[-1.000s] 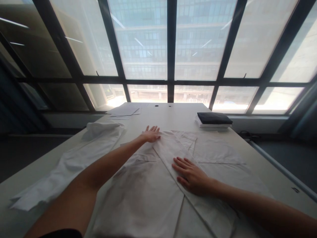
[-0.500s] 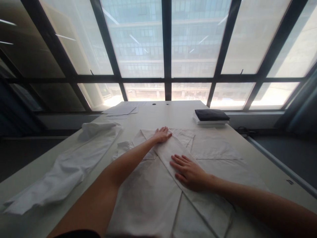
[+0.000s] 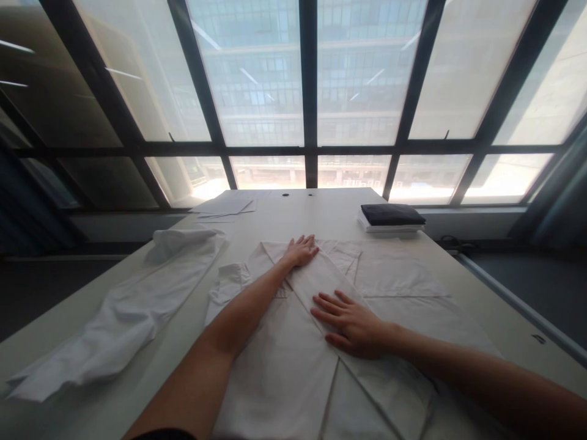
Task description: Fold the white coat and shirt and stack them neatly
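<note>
A white garment (image 3: 284, 342), which looks like a long-sleeved shirt, lies spread in front of me with a long strip of it folded diagonally across its middle. At the upper end of that strip my left hand (image 3: 301, 250) rests flat, fingers stretched out. Lower down the same strip, my right hand (image 3: 351, 324) lies palm down with its fingers spread. Neither hand grips the cloth. A crumpled cuff-like end (image 3: 233, 276) of white cloth shows left of my left forearm, which hides part of the garment.
Another crumpled white cloth (image 3: 123, 315) lies along the table's left side. Loose paper sheets (image 3: 224, 206) are at the far left of the white table (image 3: 293, 214). A folded dark cloth (image 3: 392, 214) sits on folded white cloth (image 3: 392, 229) at the far right. Windows stand beyond.
My right hand has shifted very slightly left along the folded strip. My left forearm has swung a little to the right, while the left hand stays at the strip's upper end.
</note>
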A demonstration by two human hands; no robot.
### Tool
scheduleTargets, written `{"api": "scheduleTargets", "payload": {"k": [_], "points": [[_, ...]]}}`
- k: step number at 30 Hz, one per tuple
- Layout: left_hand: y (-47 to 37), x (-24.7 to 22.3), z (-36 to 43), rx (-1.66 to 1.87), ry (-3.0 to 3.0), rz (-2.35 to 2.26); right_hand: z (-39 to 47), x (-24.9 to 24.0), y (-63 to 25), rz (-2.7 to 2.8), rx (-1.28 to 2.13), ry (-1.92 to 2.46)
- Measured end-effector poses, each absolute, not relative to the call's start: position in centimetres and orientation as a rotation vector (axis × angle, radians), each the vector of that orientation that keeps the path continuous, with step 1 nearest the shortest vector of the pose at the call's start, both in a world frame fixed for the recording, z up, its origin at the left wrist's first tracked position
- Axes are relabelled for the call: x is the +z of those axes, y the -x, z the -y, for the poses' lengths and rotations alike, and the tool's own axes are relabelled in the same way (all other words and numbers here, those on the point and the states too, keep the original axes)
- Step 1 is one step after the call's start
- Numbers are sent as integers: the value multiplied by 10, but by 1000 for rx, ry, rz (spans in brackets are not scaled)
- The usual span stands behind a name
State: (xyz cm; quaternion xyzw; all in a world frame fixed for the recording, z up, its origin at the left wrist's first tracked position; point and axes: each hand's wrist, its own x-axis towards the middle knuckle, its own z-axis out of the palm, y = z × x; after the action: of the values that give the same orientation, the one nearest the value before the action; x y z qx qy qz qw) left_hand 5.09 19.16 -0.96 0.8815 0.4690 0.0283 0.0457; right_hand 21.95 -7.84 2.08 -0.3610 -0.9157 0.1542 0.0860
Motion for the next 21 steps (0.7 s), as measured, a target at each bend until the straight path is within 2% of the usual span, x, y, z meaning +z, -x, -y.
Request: {"api": "scheduleTargets", "payload": {"k": [2,6,9,18,21], "points": [[-51,-10,-191,97,-2688,-1438,78,17,-217,2706,435,1144],[-51,-11,-192,124,-2686,-1448,74,-1,-212,2392,276,1635],[-50,-13,-193,137,-2687,-1449,71,-10,-213,2270,237,1819],[-48,-18,-197,180,-2705,-1425,24,-1,-185,2390,139,1588],[-45,-19,-197,187,-2716,-1409,-16,-3,-172,2330,176,1691]]}}
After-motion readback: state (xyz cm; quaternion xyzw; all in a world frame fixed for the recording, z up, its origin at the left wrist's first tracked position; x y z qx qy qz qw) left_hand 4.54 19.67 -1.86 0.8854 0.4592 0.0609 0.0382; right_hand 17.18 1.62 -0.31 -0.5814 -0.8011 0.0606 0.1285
